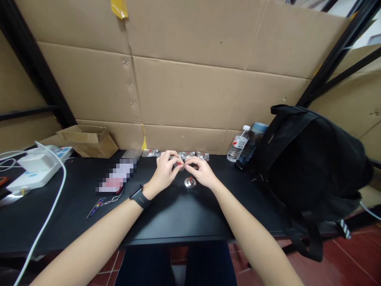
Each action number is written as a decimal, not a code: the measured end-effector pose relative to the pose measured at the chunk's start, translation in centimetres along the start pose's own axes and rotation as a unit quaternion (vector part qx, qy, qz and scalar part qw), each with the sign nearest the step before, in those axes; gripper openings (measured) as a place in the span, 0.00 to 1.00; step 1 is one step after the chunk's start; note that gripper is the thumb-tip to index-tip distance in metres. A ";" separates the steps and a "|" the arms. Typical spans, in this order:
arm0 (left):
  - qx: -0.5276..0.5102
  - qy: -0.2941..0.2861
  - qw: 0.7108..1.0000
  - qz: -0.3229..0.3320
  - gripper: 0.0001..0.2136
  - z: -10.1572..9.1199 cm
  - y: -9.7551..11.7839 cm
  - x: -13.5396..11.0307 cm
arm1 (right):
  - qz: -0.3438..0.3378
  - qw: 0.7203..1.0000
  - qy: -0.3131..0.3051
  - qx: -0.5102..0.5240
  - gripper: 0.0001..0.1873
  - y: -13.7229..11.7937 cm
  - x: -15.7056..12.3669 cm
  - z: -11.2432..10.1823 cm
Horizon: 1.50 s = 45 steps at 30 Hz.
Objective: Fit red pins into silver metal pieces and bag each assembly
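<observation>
Both hands meet above the black table, fingertips almost touching. My left hand (165,170), with a dark watch on its wrist, is closed in a pinch around a small object with a red part, mostly hidden by the fingers. My right hand (202,171) also pinches at the same spot; what lies between its fingertips is too small to make out. Just below the hands, a shiny round metal disc (189,182) with a red piece on top rests on the table. Behind the hands runs a row of small silvery wrapped packets (203,155), some with red showing.
At left are a phone (117,176), a keychain (102,204), an open cardboard box (92,141) and a white power strip (40,171) with cables. At right stand a water bottle (238,145), a blue-lidded bottle (254,139) and a black backpack (309,167). Cardboard (190,95) walls the back.
</observation>
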<state>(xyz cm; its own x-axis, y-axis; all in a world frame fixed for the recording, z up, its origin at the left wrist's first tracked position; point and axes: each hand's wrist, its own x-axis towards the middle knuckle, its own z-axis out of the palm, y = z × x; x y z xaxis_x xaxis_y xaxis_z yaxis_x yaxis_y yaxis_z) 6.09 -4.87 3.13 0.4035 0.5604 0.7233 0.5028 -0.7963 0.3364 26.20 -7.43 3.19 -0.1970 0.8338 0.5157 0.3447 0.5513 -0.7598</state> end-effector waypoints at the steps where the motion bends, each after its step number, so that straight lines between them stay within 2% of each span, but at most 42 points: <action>1: -0.004 -0.002 1.000 0.002 0.07 0.0 0.0 0.0 | 0.001 1.000 0.000 -0.001 0.11 0.0 0.0 0.0; 4: -0.031 0.002 0.999 -0.013 0.10 -0.1 -0.1 0.2 | 0.010 1.000 -0.005 -0.023 0.11 0.1 0.0 -0.2; 7: -0.066 0.006 0.997 -0.032 0.14 -0.4 -0.4 0.3 | -0.009 0.993 -0.022 -0.112 0.06 0.1 -0.2 -0.6; 11: -0.041 -0.079 0.996 -0.012 0.14 -0.4 -0.8 0.0 | -0.063 0.976 -0.044 -0.206 0.04 0.1 -0.4 -1.0; 14: -0.013 -0.142 0.990 0.011 0.15 0.1 -1.1 -0.3 | -0.082 0.973 -0.050 -0.210 0.04 -0.1 -0.4 -1.2; 17: -0.001 -0.168 0.986 0.016 0.15 0.5 -1.3 -0.5 | -0.090 0.973 -0.043 -0.206 0.04 -0.2 -0.3 -1.3; 25: 0.007 -0.176 0.984 0.003 0.12 0.3 -2.1 -0.6 | -0.082 0.970 -0.053 -0.221 0.04 0.1 -0.5 -0.9; 30: 0.003 -0.182 0.983 -0.011 0.13 0.2 -2.0 -0.4 | -0.081 0.972 -0.055 -0.215 0.03 0.1 -0.4 -0.9; 34: -0.016 -0.164 0.986 -0.017 0.08 0.3 -1.6 -0.3 | -0.085 0.974 -0.054 -0.201 0.03 0.0 -0.4 -0.5; 39: 0.014 -0.156 0.988 -0.007 0.06 0.3 -1.7 -0.3 | -0.077 0.973 -0.062 -0.210 0.04 -0.1 -0.4 -0.8; 41: 0.035 -0.159 0.987 0.005 0.06 0.1 -1.8 -0.3 | -0.049 0.967 -0.088 -0.235 0.03 0.0 -0.5 -1.4; 45: 0.082 -0.170 0.981 0.040 0.06 -0.6 -1.6 -0.3 | 0.014 0.934 -0.194 -0.299 0.13 0.2 -0.9 -2.5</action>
<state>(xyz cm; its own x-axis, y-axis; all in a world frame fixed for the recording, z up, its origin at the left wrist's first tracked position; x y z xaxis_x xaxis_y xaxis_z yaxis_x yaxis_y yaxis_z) 4.73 -3.87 2.71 0.6648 0.5635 0.4905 0.5637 -0.8092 0.1656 28.70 -8.09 3.54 -0.4580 0.8587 0.2298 0.7827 0.5121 -0.3537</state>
